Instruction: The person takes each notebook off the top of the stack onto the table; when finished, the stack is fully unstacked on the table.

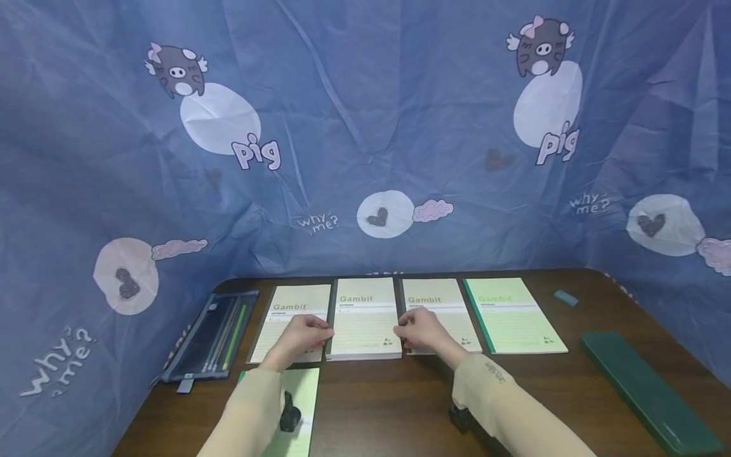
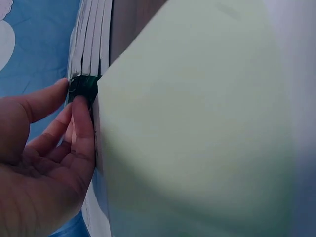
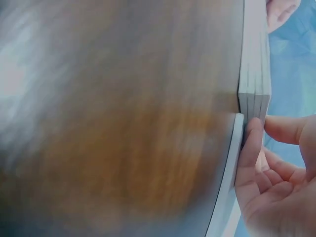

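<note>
Backdrop: blue pig-print cloth (image 1: 365,158) hanging behind a brown table (image 1: 377,406).
Head view, stack: the notebook stack (image 1: 365,330) sits mid-row, between a left-hand notebook (image 1: 276,327) and a right-hand notebook (image 1: 454,314).
Head view, hands: left hand (image 1: 305,333) and right hand (image 1: 419,327) grip opposite sides of it, fingers curled in.
Left wrist view: thumb and fingertips pinch the stack's dark bound edge. A big blurry pale cover fills the rest, can't tell whose.
Right wrist view: thumb and finger pinch the page edges; the right-hand notebook lies right beside those fingers.
What could go wrong: imo the loose books could fan or slip out the bottom if one pinch misses the lower ones. Knuckles that close to the right-hand notebook might also nudge it crooked.
</note>
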Tool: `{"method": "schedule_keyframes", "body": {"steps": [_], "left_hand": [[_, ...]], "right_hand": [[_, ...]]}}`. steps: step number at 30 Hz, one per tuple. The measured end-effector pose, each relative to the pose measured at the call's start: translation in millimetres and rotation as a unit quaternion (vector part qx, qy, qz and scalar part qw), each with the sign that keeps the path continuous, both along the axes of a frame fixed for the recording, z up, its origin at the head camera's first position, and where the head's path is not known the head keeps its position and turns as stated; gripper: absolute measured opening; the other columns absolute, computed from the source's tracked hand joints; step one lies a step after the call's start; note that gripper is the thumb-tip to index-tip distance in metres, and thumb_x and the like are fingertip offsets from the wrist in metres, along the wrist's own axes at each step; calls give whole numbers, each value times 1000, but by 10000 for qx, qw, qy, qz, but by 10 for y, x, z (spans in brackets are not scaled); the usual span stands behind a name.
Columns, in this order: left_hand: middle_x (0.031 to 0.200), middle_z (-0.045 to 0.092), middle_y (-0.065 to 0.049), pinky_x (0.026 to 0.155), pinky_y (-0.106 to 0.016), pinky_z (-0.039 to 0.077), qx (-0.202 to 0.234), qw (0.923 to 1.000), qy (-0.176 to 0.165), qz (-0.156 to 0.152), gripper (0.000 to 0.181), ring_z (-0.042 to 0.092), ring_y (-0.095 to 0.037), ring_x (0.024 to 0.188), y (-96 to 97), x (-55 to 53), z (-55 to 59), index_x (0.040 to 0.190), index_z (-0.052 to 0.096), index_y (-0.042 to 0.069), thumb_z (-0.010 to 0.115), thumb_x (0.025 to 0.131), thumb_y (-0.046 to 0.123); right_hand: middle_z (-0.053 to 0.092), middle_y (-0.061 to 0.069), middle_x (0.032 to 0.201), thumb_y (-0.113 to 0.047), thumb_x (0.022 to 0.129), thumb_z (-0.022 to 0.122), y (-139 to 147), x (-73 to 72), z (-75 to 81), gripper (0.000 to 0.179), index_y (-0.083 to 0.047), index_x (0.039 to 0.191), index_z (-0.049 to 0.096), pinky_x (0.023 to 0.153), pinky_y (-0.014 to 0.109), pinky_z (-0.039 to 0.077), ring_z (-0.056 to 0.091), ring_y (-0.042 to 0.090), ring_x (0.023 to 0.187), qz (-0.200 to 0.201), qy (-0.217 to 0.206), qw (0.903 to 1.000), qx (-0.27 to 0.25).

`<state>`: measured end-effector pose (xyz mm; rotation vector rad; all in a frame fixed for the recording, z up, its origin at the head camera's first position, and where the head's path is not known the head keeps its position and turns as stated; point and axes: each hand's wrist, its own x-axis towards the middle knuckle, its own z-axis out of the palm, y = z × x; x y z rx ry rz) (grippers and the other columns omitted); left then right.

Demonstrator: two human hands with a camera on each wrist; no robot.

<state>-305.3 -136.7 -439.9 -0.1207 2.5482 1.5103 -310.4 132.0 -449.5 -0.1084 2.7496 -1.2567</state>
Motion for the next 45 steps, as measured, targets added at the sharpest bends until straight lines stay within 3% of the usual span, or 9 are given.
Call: {"method": "schedule_keyframes", "body": {"steps": [5,9,13,18,25,31,35,39,45], "left_hand": [[97,68,-15,79,-37,57,20,10000,44,22,30,67,-22,83,-22,1,-35,110,65,-8,73,88,11],[98,68,-15,79,-38,57,-51,10000,50,0,29,68,-22,85,-22,-6,-49,109,66,-8,74,89,11],[97,69,-14,81,-38,57,-103,9999,5,2,28,68,-22,86,-17,-19,-51,109,66,-7,73,89,11],[98,69,-14,80,-38,57,-126,9999,-13,21,28,69,-22,86,-16,-21,-36,109,67,-7,74,89,12],[93,69,-14,78,-36,57,-17,10000,26,-4,26,68,-21,82,-28,0,-25,108,67,-10,71,91,10],[93,70,-12,79,-36,57,-10,10000,24,-17,26,69,-21,84,-35,-10,-32,108,68,-8,73,90,9],[91,71,-10,78,-36,57,-88,9999,53,-17,25,68,-19,82,-39,-14,-58,107,68,-7,74,89,10],[89,71,-11,77,-35,56,-14,9999,132,-59,24,68,-19,80,-44,-13,-69,105,68,-8,74,88,7],[88,70,-12,77,-35,57,75,9999,121,-1,22,68,-19,80,-32,-1,-61,104,68,-8,74,87,5]], "right_hand": [[62,4,66,-23,93,68,-70,6,1,30,4,104,69,48,26,50,62,13,49,-214,346,9991,129],[60,2,57,-32,93,70,-133,25,20,32,-2,82,69,46,27,47,59,14,47,-298,680,9967,335],[58,1,53,-40,86,76,-183,29,50,38,-8,68,66,45,27,42,57,15,47,-368,711,9944,687],[56,0,48,-40,83,80,-203,19,45,42,-9,59,63,42,26,39,54,14,44,-456,676,9930,860],[51,-3,42,-36,85,79,-185,-5,1,44,-10,55,61,40,23,32,44,10,38,-465,738,9937,709],[49,-2,45,-34,84,80,-162,-18,-7,42,-10,56,59,41,24,29,39,10,41,-602,837,9924,675],[51,0,51,-32,85,78,-148,-25,21,35,-7,67,62,43,24,32,42,11,44,-568,878,9930,552],[56,4,58,-25,87,76,-105,-25,71,28,0,86,64,45,24,37,47,12,48,-584,632,9963,11],[61,8,77,-23,90,73,55,-46,92,36,8,106,62,58,25,44,55,17,68,-825,64,9950,-568]]}}
